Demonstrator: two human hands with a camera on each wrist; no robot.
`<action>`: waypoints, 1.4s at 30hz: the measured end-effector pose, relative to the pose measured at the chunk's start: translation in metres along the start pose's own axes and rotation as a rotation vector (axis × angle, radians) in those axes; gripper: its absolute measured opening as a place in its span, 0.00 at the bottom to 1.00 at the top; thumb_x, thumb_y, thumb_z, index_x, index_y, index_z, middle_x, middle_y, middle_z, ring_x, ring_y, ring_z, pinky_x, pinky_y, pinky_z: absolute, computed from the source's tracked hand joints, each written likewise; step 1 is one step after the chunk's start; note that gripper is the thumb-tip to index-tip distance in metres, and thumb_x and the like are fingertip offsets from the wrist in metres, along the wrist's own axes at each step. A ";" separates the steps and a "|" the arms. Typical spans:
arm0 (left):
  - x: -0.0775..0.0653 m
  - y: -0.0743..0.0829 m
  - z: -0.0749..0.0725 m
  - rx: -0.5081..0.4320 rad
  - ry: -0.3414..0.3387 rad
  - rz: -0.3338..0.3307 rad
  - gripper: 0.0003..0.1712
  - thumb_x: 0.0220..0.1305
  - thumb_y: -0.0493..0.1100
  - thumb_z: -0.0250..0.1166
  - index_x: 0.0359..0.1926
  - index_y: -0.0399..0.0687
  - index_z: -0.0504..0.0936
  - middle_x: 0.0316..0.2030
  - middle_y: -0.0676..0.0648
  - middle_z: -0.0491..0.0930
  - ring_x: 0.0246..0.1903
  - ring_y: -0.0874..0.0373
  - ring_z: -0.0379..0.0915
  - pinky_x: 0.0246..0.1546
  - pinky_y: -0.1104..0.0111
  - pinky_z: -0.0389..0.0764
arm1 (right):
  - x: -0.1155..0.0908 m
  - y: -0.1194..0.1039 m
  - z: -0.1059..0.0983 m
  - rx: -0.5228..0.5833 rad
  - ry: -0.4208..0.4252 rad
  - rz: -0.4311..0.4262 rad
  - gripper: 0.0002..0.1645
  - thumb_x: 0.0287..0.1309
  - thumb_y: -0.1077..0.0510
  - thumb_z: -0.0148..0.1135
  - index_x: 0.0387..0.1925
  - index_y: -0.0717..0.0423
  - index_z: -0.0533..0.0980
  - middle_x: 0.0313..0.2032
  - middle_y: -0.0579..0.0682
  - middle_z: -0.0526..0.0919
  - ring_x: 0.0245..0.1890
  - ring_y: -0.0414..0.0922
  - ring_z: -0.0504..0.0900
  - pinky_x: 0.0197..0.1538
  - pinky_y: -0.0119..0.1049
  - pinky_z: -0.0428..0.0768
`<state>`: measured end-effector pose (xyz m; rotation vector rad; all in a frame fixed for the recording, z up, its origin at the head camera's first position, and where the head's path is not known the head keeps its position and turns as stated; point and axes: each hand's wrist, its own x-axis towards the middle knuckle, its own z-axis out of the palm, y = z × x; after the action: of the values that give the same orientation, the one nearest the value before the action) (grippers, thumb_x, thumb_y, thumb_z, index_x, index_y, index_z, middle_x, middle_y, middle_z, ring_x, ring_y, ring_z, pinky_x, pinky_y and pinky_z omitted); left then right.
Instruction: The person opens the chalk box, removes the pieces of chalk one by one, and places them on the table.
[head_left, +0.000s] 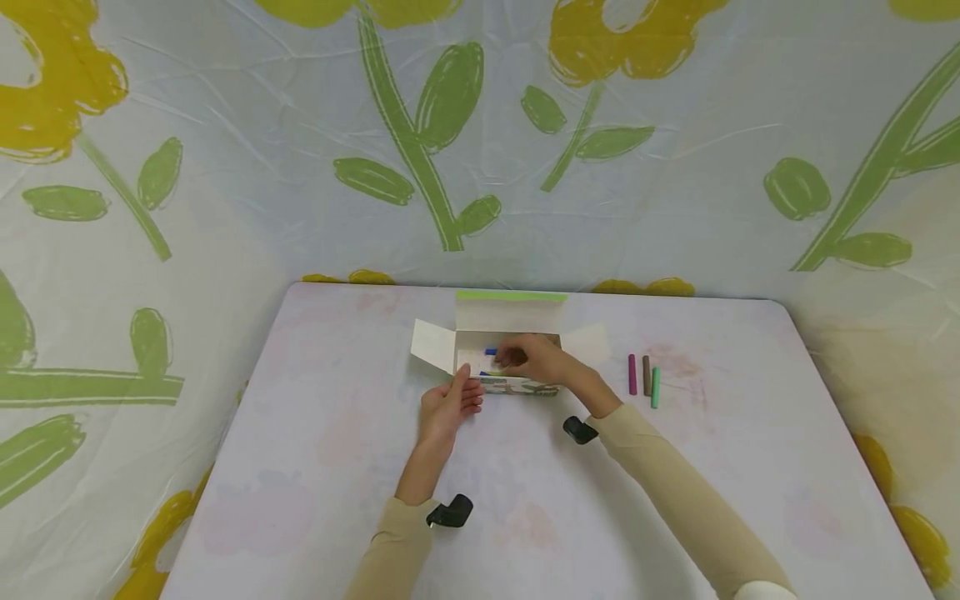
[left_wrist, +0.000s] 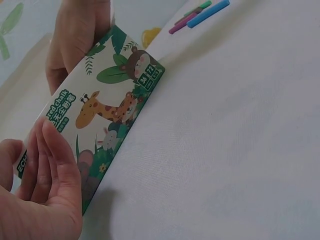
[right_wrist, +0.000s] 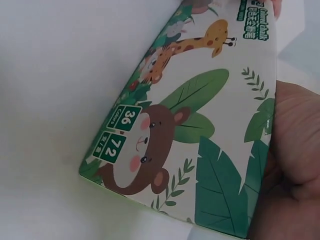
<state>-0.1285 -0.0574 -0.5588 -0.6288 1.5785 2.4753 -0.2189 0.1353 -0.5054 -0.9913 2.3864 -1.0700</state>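
A white cardboard chalk box (head_left: 517, 386) printed with cartoon animals and leaves lies with its flaps folded out. At its front left corner, my left hand (head_left: 442, 408) pinches the front wall, thumb at the rim and fingers against the printed face. My right hand (head_left: 540, 358) reaches into the box from the right with bent fingers. Next to those fingertips, a blue chalk stick (head_left: 491, 352) shows inside. In both wrist views the front wall hides the right fingertips, and I cannot tell whether they hold a chalk stick.
Right of the box lie a magenta chalk (head_left: 632, 375), a brown chalk (head_left: 647, 376) and a green chalk (head_left: 656, 388), roughly side by side. The lid flap (head_left: 512, 312) extends toward the back, and a side flap (head_left: 433, 344) sticks out left. A flower-print cloth (head_left: 300, 108) surrounds the table.
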 end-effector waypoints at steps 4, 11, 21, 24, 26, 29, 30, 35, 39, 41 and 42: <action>-0.001 0.000 0.001 -0.004 0.005 0.003 0.27 0.71 0.54 0.68 0.39 0.28 0.84 0.28 0.44 0.86 0.24 0.62 0.80 0.30 0.73 0.84 | 0.007 -0.001 -0.002 -0.100 -0.115 0.072 0.11 0.63 0.71 0.67 0.47 0.67 0.82 0.42 0.58 0.86 0.43 0.52 0.84 0.49 0.40 0.84; -0.002 0.000 0.002 0.004 0.018 0.005 0.28 0.70 0.54 0.68 0.39 0.26 0.84 0.28 0.44 0.86 0.25 0.62 0.80 0.30 0.73 0.84 | 0.014 -0.004 -0.005 -0.147 -0.209 0.145 0.11 0.65 0.69 0.67 0.48 0.66 0.83 0.42 0.55 0.87 0.43 0.47 0.84 0.50 0.39 0.84; -0.002 0.001 0.002 -0.001 0.018 0.001 0.28 0.71 0.53 0.68 0.41 0.24 0.84 0.29 0.42 0.86 0.24 0.62 0.80 0.29 0.73 0.84 | 0.016 0.002 -0.006 -0.161 -0.237 0.159 0.07 0.67 0.67 0.66 0.44 0.62 0.85 0.40 0.51 0.87 0.41 0.43 0.83 0.48 0.37 0.83; -0.002 0.001 0.002 -0.007 0.016 0.003 0.28 0.71 0.53 0.68 0.41 0.24 0.84 0.29 0.42 0.86 0.24 0.62 0.80 0.29 0.73 0.84 | 0.017 0.003 -0.007 -0.154 -0.233 0.150 0.07 0.66 0.67 0.66 0.45 0.64 0.85 0.40 0.52 0.87 0.41 0.43 0.83 0.48 0.37 0.83; -0.002 0.001 0.002 -0.012 0.015 0.004 0.28 0.71 0.53 0.68 0.40 0.25 0.84 0.28 0.42 0.86 0.23 0.62 0.80 0.28 0.73 0.84 | 0.016 0.003 -0.008 -0.156 -0.227 0.133 0.08 0.65 0.67 0.67 0.45 0.64 0.85 0.40 0.52 0.87 0.40 0.43 0.83 0.48 0.37 0.83; -0.003 0.002 0.003 -0.018 0.014 -0.001 0.27 0.72 0.52 0.67 0.39 0.26 0.84 0.28 0.43 0.86 0.23 0.62 0.80 0.28 0.73 0.84 | 0.014 0.003 -0.010 -0.156 -0.207 0.101 0.07 0.65 0.66 0.68 0.44 0.64 0.85 0.39 0.51 0.87 0.39 0.43 0.82 0.47 0.37 0.83; -0.003 0.001 0.003 -0.019 0.014 -0.003 0.27 0.72 0.52 0.67 0.39 0.26 0.84 0.27 0.44 0.86 0.23 0.62 0.79 0.28 0.73 0.84 | 0.012 0.003 -0.011 -0.149 -0.197 0.100 0.07 0.65 0.66 0.68 0.44 0.64 0.85 0.39 0.51 0.86 0.39 0.43 0.82 0.46 0.37 0.82; -0.003 0.000 0.002 -0.018 0.009 0.000 0.27 0.72 0.53 0.67 0.38 0.27 0.85 0.26 0.45 0.86 0.23 0.62 0.80 0.27 0.73 0.84 | 0.004 0.003 -0.016 -0.109 -0.120 0.054 0.05 0.67 0.64 0.67 0.42 0.62 0.83 0.36 0.49 0.84 0.36 0.42 0.78 0.43 0.36 0.80; -0.001 -0.001 0.001 -0.018 0.002 0.013 0.27 0.72 0.53 0.67 0.37 0.27 0.85 0.27 0.43 0.86 0.23 0.62 0.80 0.27 0.73 0.84 | -0.003 0.002 -0.019 -0.088 -0.042 -0.025 0.05 0.66 0.65 0.67 0.42 0.63 0.82 0.35 0.50 0.84 0.36 0.43 0.79 0.44 0.40 0.82; -0.001 -0.001 0.001 -0.020 0.001 0.016 0.27 0.72 0.53 0.67 0.37 0.27 0.85 0.28 0.42 0.86 0.23 0.62 0.80 0.27 0.73 0.84 | -0.008 -0.001 -0.021 -0.071 -0.005 -0.045 0.07 0.66 0.66 0.67 0.44 0.64 0.82 0.37 0.52 0.85 0.39 0.45 0.82 0.47 0.44 0.84; -0.001 -0.001 0.001 -0.018 0.001 0.016 0.26 0.72 0.53 0.67 0.37 0.27 0.85 0.29 0.41 0.86 0.23 0.62 0.80 0.27 0.73 0.84 | -0.011 -0.003 -0.022 -0.059 0.011 -0.045 0.08 0.66 0.66 0.67 0.45 0.64 0.82 0.38 0.52 0.85 0.41 0.47 0.82 0.49 0.46 0.84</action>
<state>-0.1278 -0.0564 -0.5585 -0.6219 1.5696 2.5039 -0.2224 0.1533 -0.4885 -1.0672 2.4273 -1.0290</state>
